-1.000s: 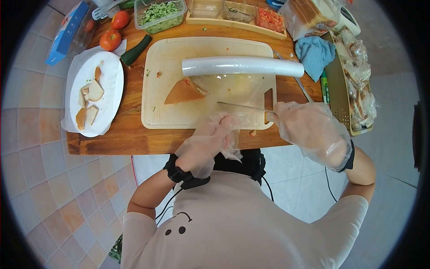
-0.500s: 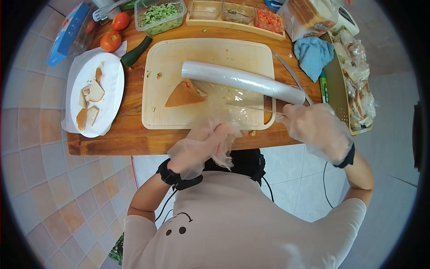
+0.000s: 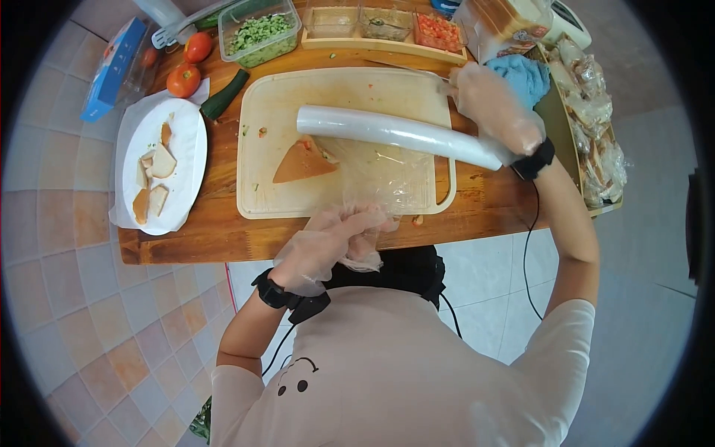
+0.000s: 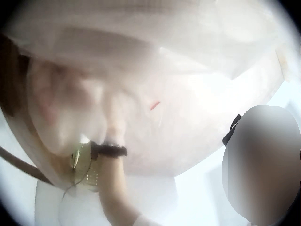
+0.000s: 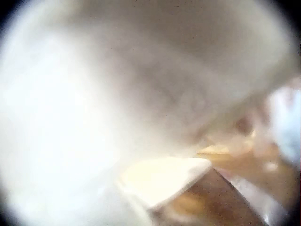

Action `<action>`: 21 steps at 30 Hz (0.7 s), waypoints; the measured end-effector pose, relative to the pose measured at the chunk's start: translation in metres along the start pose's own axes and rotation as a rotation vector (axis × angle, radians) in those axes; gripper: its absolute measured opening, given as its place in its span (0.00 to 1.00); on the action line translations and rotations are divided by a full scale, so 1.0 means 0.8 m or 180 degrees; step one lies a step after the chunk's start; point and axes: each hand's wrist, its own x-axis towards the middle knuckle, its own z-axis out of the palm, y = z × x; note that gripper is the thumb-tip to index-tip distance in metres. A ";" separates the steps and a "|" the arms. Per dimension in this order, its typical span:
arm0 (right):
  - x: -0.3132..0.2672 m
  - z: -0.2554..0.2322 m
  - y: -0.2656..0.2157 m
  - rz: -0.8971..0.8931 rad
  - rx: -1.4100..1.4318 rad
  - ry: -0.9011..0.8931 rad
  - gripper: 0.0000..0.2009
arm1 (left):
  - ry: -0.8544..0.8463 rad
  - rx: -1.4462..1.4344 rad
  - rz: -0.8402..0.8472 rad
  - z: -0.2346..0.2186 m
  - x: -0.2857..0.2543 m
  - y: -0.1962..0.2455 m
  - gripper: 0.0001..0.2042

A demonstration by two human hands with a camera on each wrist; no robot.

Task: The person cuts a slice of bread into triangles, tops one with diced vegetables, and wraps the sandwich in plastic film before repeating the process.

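Plate (image 3: 195, 160): far left on the table, white, on paper, with bread offcuts (image 3: 153, 179) lying on it
Tomatoes (image 3: 184, 80): two, beyond the plate, beside a piece of cucumber (image 3: 226, 94)
Cutting board (image 3: 261, 186): pale, middle of the wooden table (image 3: 208, 235); a triangular sandwich half (image 3: 301, 160) lies on it, its right edge on the spread film
My left hand (image 3: 331, 240): gloved, at the near table edge, fingers curled round the bunched free end of the cling film (image 3: 383, 175)
Cling film: sheet spread over the board between my left hand and the roll; it looks severed from nothing yet that I can see, though the cut edge is too clear to judge
Roll (image 3: 398, 132): lies slantwise across the board, its right end by my right wrist
My right hand (image 3: 493, 104): gloved, at the far right corner of the board, fingers wrapped round a knife handle; the knife (image 3: 406, 68) blade points left along the board's far edge
Progress, as I judge it: film pulled out and sandwich placed; wrapping not begun, knife looks on its way to being set aside
Writing: a blue box (image 3: 112, 59) far left and a bread bag (image 3: 506, 22) far right carry print, too small to read
Wrist views: blurred, nothing certain
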 end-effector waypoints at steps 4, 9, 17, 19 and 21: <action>0.024 -0.014 -0.008 0.0165 -0.0260 -0.0309 0.10 | -0.0003 0.0111 0.0112 0.004 -0.001 0.004 0.25; 0.012 -0.063 -0.070 -0.0898 0.0815 -0.0117 0.13 | 0.0211 -0.0156 0.0236 0.014 0.000 0.005 0.36; 0.019 -0.022 -0.104 -0.0029 0.1492 -0.0947 0.21 | 0.0032 -0.1286 0.0499 -0.003 0.026 -0.017 0.25; 0.019 -0.015 -0.098 0.0006 0.1569 -0.1041 0.26 | 0.0066 -0.0543 0.1224 -0.019 0.041 -0.041 0.23; 0.019 -0.031 -0.102 0.0281 0.1494 -0.1229 0.26 | 0.0490 0.0582 0.1906 -0.014 0.045 -0.052 0.22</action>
